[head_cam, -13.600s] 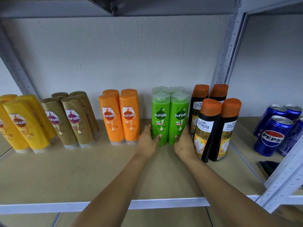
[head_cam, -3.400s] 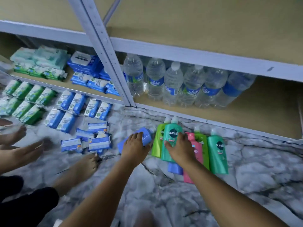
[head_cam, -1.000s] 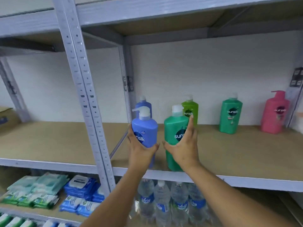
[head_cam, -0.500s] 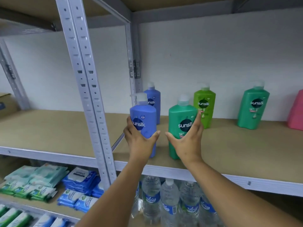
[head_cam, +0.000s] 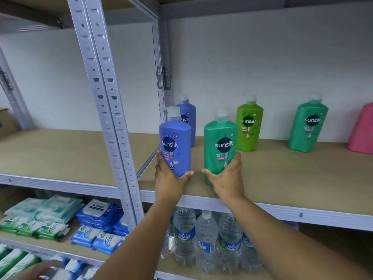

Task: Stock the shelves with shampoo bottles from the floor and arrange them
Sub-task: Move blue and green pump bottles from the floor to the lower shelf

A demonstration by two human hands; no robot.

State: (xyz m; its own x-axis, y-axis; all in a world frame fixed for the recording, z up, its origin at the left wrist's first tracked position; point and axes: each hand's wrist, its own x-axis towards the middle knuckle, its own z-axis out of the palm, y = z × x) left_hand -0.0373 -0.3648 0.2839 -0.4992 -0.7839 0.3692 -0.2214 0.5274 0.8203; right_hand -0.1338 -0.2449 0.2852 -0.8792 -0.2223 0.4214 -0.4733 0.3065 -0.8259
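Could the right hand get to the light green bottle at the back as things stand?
Probably yes, once freed: the right hand grips the teal bottle, and bare shelf lies before the light green bottle.

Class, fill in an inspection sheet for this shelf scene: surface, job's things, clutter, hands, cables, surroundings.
Surface: brown shelf board with grey metal edge.
Job's things: blue bottle and teal bottle held near the front edge; another blue, a green, a teal and a pink bottle stand at the back.
Clutter: nothing seen.
Hands: left hand grips the blue bottle; right hand grips the teal one.
Cables: nothing seen.
Surroundings: water bottles and wipe packs below; white wall.
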